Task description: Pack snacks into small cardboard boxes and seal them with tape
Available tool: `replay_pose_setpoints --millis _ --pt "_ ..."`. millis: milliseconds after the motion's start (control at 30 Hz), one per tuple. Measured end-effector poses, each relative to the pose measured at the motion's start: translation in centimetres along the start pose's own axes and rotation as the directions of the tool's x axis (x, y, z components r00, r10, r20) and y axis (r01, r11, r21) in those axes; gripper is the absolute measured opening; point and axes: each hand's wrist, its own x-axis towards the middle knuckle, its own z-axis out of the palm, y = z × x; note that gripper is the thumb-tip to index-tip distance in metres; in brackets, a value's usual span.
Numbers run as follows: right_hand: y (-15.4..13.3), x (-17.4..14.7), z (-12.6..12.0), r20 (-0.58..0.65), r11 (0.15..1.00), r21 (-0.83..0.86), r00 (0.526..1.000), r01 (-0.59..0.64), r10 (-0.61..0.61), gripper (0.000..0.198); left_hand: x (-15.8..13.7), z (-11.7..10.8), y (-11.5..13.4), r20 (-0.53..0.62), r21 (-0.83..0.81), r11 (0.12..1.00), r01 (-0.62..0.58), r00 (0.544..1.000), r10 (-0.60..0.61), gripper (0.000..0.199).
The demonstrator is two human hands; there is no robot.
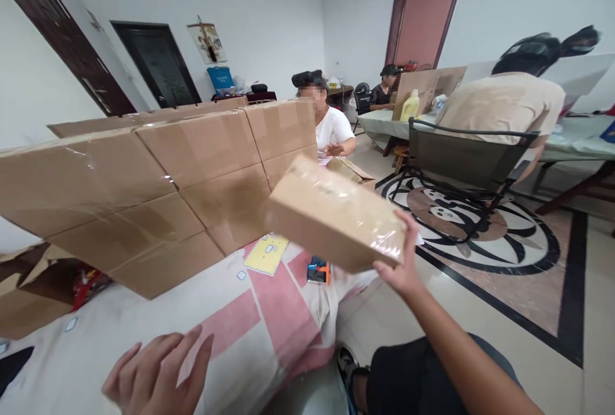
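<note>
My right hand grips one end of a taped cardboard box, thumb below and fingers at its end. The box is tilted in the air, clear of the cloth, its far end blurred close to the stacked boxes. Over the pink and white cloth my left hand hovers with its fingers apart and nothing in it. Beneath the held box lie a yellow patterned sheet and a small blue and orange item that I cannot identify.
A wall of stacked cardboard boxes stands ahead to the left. Behind it sits a person in a white shirt. An open carton is at far left. Someone occupies a chair at right, by a long table. Another person sits farther back.
</note>
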Motion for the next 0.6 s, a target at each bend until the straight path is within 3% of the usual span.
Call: replay_pose_setpoints --millis 67,133,267,467,600 --pt "1.9 1.1 -2.6 -0.147 0.980 -0.198 0.989 -0.023 -0.006 0.097 0.4 0.3 0.4 0.017 0.005 1.000 -0.028 0.999 0.028 0.028" --pt "3.8 1.6 -4.5 -0.237 0.938 -0.323 0.970 -0.124 0.046 0.095 0.6 0.7 0.9 0.038 -0.016 0.995 -0.098 0.994 0.099 0.024" --pt "6.1 1.4 -5.8 -0.343 0.908 -0.346 0.933 -0.237 0.112 0.093 0.6 1.3 1.7 0.099 -0.104 0.987 -0.123 0.986 0.134 0.020" --pt "6.5 0.4 -5.7 -0.246 0.854 -0.500 0.969 -0.144 0.020 0.091 0.2 1.4 1.5 0.195 -0.156 0.988 -0.019 0.979 0.050 0.014" --pt "8.1 -0.7 -4.6 -0.148 0.773 -0.612 0.984 -0.168 0.098 0.086 -0.3 1.5 1.0 0.392 -0.205 0.974 0.102 0.920 -0.014 0.012"
